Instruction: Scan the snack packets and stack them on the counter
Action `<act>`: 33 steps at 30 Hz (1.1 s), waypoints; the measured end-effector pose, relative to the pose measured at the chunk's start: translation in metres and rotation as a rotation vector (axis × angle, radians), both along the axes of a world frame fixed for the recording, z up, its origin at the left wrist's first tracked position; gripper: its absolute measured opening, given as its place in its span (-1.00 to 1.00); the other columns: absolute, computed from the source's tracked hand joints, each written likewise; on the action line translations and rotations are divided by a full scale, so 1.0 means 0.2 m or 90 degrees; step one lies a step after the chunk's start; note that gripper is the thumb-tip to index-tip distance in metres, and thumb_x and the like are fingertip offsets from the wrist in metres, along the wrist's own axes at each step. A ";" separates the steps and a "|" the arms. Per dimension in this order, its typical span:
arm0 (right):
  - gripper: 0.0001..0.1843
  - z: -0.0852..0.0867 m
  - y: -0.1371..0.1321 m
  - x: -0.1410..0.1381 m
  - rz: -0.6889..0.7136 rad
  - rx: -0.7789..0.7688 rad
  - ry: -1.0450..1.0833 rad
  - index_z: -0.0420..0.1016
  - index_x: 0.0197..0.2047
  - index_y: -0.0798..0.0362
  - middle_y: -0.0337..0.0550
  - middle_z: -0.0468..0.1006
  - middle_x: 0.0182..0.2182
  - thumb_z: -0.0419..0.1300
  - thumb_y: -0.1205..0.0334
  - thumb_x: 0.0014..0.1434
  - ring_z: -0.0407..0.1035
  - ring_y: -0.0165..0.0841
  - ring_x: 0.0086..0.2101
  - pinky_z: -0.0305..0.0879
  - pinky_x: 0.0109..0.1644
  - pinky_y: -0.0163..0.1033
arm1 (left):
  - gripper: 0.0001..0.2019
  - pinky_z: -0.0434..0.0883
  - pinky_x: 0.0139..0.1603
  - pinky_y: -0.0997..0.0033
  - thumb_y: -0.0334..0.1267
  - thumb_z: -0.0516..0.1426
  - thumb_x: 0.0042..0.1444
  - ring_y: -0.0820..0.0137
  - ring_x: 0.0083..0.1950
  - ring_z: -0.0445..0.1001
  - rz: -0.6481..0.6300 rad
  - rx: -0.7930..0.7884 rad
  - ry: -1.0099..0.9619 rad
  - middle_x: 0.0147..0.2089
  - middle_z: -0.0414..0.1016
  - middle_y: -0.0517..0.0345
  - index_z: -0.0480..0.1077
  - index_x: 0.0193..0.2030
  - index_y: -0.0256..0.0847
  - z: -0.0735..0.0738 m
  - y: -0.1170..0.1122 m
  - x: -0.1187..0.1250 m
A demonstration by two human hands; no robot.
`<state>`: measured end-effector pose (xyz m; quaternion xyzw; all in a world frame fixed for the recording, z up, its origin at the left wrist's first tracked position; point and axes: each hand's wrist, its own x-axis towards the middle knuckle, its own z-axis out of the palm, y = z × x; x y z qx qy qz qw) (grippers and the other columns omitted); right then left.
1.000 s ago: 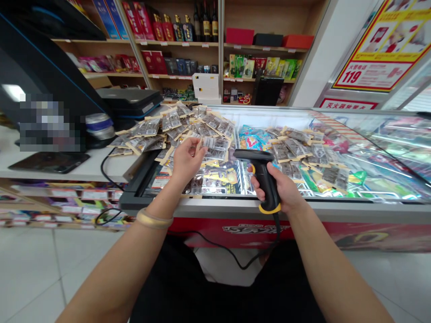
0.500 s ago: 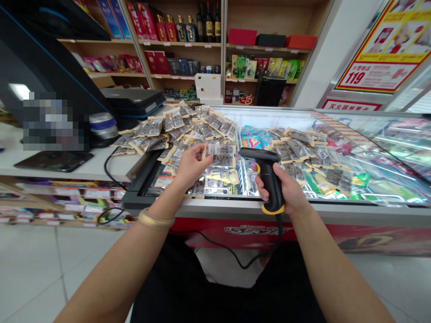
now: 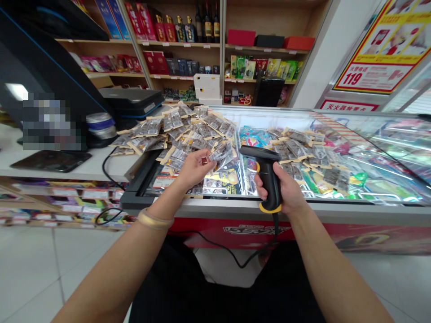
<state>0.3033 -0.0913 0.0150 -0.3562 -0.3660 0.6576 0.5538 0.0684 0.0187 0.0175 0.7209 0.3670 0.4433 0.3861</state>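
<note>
My left hand pinches one small clear snack packet by its near edge, just above the freezer's glass lid. In my right hand is a black and yellow barcode scanner, gripped round its handle with the head pointing left toward the packet. Behind my left hand lies a heap of similar packets, spread over the glass and the counter's edge. A second group of packets is on the lid to the right, beyond the scanner.
The chest freezer stands directly before me. The scanner's cable loops below its front edge. To the left, a counter carries a dark monitor and a roll of tape. Shelves with bottles and boxes line the back.
The packet in my left hand has tilted and turned, its barcode face now angled. The scanner has stayed almost in place in my right hand.
</note>
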 end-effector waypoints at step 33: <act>-0.41 0.10 -0.03 0.26 -0.113 0.099 0.032 0.51 -0.15 0.06 -0.30 0.43 -0.51 0.42 -0.27 0.00 0.25 -0.52 -0.62 0.23 -0.58 -0.40 | -0.84 0.23 -0.44 0.50 -0.23 0.22 -0.08 0.49 -0.49 0.30 -0.016 0.038 0.010 -0.52 0.31 0.31 0.29 -0.48 -0.17 0.25 0.03 0.31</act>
